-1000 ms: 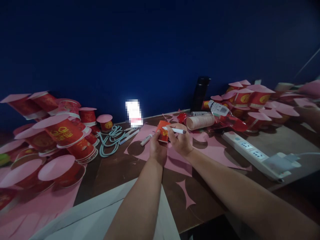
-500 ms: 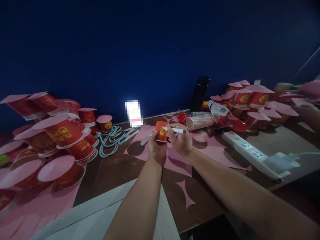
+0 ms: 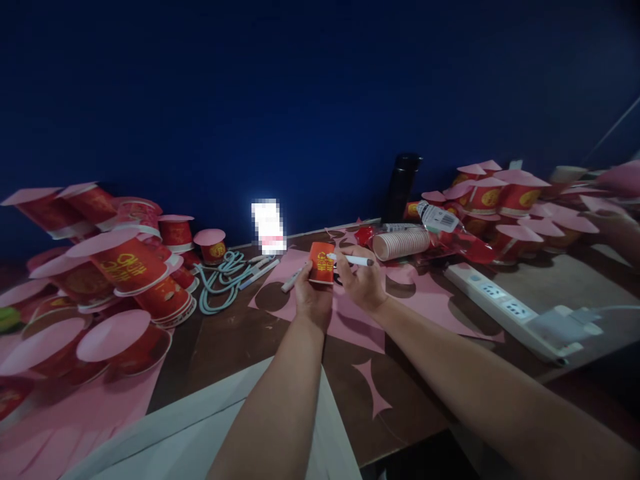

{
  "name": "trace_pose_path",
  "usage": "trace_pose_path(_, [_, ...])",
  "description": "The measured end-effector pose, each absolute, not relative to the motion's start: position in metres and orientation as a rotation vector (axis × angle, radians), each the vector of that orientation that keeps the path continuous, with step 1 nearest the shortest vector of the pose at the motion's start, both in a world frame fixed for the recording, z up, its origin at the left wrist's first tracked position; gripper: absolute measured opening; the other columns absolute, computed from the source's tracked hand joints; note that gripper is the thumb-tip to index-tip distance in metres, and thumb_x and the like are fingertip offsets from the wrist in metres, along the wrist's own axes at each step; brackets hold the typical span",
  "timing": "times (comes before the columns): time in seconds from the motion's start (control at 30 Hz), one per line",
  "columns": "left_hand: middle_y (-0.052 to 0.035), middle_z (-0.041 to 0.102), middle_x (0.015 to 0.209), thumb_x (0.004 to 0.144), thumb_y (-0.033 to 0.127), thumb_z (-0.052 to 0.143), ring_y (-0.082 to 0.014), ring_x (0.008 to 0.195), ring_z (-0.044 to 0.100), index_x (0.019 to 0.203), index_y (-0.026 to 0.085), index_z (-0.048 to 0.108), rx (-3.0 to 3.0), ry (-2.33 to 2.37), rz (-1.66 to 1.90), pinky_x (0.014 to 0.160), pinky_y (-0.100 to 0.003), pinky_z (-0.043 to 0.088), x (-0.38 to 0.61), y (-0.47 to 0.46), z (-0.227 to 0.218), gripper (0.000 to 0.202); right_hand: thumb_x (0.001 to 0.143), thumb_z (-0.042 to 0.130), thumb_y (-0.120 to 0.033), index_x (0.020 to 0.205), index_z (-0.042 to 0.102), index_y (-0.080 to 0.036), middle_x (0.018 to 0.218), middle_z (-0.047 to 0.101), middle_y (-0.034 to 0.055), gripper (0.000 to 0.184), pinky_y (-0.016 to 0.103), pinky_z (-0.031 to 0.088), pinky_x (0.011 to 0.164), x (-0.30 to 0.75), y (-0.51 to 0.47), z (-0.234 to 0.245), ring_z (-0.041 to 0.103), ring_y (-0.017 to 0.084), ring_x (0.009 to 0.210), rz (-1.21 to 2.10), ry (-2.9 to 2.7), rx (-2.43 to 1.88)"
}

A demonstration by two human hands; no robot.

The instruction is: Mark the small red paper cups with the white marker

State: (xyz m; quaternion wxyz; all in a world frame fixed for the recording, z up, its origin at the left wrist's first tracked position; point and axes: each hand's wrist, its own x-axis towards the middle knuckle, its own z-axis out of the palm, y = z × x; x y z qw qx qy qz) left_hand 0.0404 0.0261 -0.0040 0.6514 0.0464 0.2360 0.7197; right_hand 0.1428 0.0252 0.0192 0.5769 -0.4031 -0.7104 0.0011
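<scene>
My left hand (image 3: 311, 297) is closed around a red paper cup (image 3: 321, 262) with gold lettering, held up over the table. In my right hand (image 3: 364, 283) is a white marker (image 3: 357, 261), its tip end at the right side of the cup and its dark end pointing right. Whether the tip touches the cup, I cannot tell. Under both hands lies a pink paper sheet (image 3: 357, 327) with round holes cut out. Another marker (image 3: 290, 283) rests on that sheet, just left of my left hand.
Red cups topped with pink paper discs (image 3: 133, 260) pile up at left; more cups (image 3: 520, 193) stand at right. Around the hands are a pale cable (image 3: 215, 307), a lit phone (image 3: 269, 223), a black bottle (image 3: 400, 187), stacked cups (image 3: 403, 245) and a power strip (image 3: 493, 293).
The cup has turned slightly in my left hand, so its gold lettering sits a little differently. My right hand with the marker has barely shifted.
</scene>
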Motion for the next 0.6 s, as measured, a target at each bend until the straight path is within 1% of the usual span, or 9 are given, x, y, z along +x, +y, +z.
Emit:
trace_pose_path(0.13, [-0.0066, 0.071, 0.097, 0.078, 0.017, 0.060, -0.0160, 0.087, 0.068, 0.093, 0.015, 0.065, 0.087, 0.525, 1.654, 0.082, -0.027, 0.052, 0.041, 0.027, -0.006, 0.016, 0.091, 0.048, -0.034, 0.083, 0.062, -0.021, 0.077, 0.069, 0.0045, 0.021, 0.035, 0.048, 0.076, 0.143, 0.025, 0.018, 0.063, 0.018, 0.073, 0.016, -1.665, -0.939])
trace_pose_path(0.23, [-0.0061, 0.071, 0.096, 0.079, 0.018, 0.060, -0.0159, 0.089, 0.068, 0.093, 0.015, 0.065, 0.101, 0.527, 1.657, 0.083, -0.027, 0.052, 0.041, 0.026, -0.005, 0.016, 0.091, 0.048, -0.034, 0.084, 0.062, -0.021, 0.077, 0.068, 0.0041, 0.020, 0.035, 0.049, 0.077, 0.143, 0.026, 0.017, 0.063, 0.018, 0.072, 0.071, -1.664, -0.936])
trace_pose_path(0.3, [-0.0059, 0.071, 0.094, 0.079, 0.018, 0.060, -0.0157, 0.090, 0.067, 0.092, 0.015, 0.065, 0.106, 0.533, 1.663, 0.084, -0.026, 0.051, 0.042, 0.026, -0.004, 0.015, 0.092, 0.048, -0.035, 0.086, 0.063, -0.022, 0.080, 0.069, 0.0046, 0.020, 0.036, 0.049, 0.079, 0.143, 0.026, 0.016, 0.063, 0.019, 0.075, 0.103, -1.652, -0.926])
trace_pose_path(0.37, [-0.0054, 0.071, 0.093, 0.079, 0.018, 0.060, -0.0152, 0.090, 0.067, 0.091, 0.015, 0.065, 0.095, 0.544, 1.671, 0.084, -0.026, 0.050, 0.042, 0.025, -0.003, 0.013, 0.092, 0.048, -0.036, 0.091, 0.064, -0.023, 0.087, 0.069, 0.0056, 0.020, 0.037, 0.050, 0.082, 0.144, 0.026, 0.016, 0.064, 0.020, 0.083, 0.130, -1.632, -0.907])
trace_pose_path(0.43, [-0.0049, 0.071, 0.092, 0.079, 0.018, 0.059, -0.0150, 0.088, 0.067, 0.090, 0.016, 0.065, 0.097, 0.554, 1.672, 0.083, -0.026, 0.050, 0.043, 0.025, -0.001, 0.012, 0.093, 0.048, -0.037, 0.100, 0.064, -0.024, 0.095, 0.069, 0.0057, 0.022, 0.038, 0.050, 0.084, 0.144, 0.026, 0.015, 0.064, 0.020, 0.088, 0.201, -1.597, -0.891])
trace_pose_path(0.53, [-0.0044, 0.070, 0.088, 0.079, 0.019, 0.058, -0.0144, 0.082, 0.066, 0.089, 0.016, 0.064, 0.120, 0.557, 1.664, 0.080, -0.026, 0.050, 0.044, 0.026, 0.001, 0.012, 0.093, 0.048, -0.040, 0.113, 0.062, -0.027, 0.100, 0.068, 0.0044, 0.027, 0.037, 0.052, 0.083, 0.144, 0.029, 0.011, 0.065, 0.018, 0.087, 0.414, -1.501, -0.885])
trace_pose_path(0.6, [-0.0036, 0.069, 0.084, 0.077, 0.019, 0.060, -0.0134, 0.075, 0.065, 0.088, 0.015, 0.064, 0.117, 0.573, 1.657, 0.075, -0.025, 0.049, 0.046, 0.026, 0.003, 0.013, 0.091, 0.051, -0.044, 0.117, 0.061, -0.028, 0.101, 0.068, 0.0040, 0.032, 0.036, 0.055, 0.078, 0.142, 0.034, 0.007, 0.065, 0.018, 0.084, 0.585, -1.393, -0.903])
